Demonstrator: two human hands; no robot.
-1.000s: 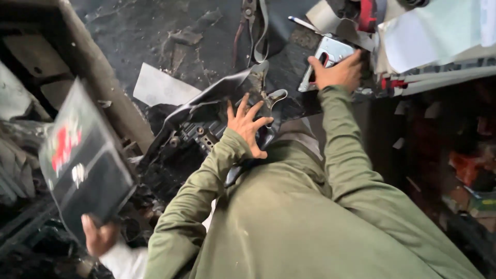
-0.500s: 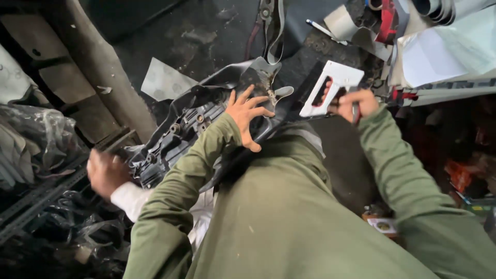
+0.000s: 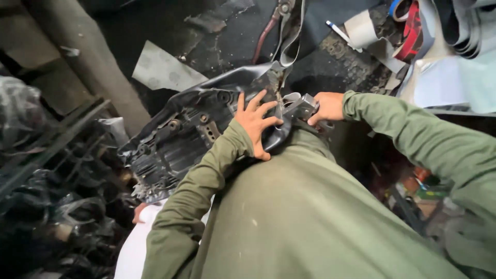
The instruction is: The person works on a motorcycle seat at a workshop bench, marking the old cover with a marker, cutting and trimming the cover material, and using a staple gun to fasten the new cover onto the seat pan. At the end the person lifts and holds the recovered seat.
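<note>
A black plastic seat base [image 3: 175, 139], underside up, lies tilted in front of me, with a black vinyl cover [image 3: 248, 77] folded over its far edge. My left hand [image 3: 256, 124] presses flat on that edge, fingers spread. Just to its right, my right hand [image 3: 326, 106] grips a grey metal stapler-like tool [image 3: 298, 107], whose nose rests against the rim of the cover. Another person's hand [image 3: 138, 212], in a white sleeve, reaches under the lower left end of the base.
A grey paper sheet [image 3: 163, 70] and red-handled pliers [image 3: 266, 33] lie on the dark floor beyond. Rolled sheets of material [image 3: 465, 26] and a pen [image 3: 338, 31] sit at the top right. A wooden post [image 3: 93, 67] and a heap of black parts [image 3: 62, 206] crowd the left.
My right hand came back from the clutter at the top right, first with a white flat box, and now holds the metal tool at the seat edge. My left hand stayed on the seat.
</note>
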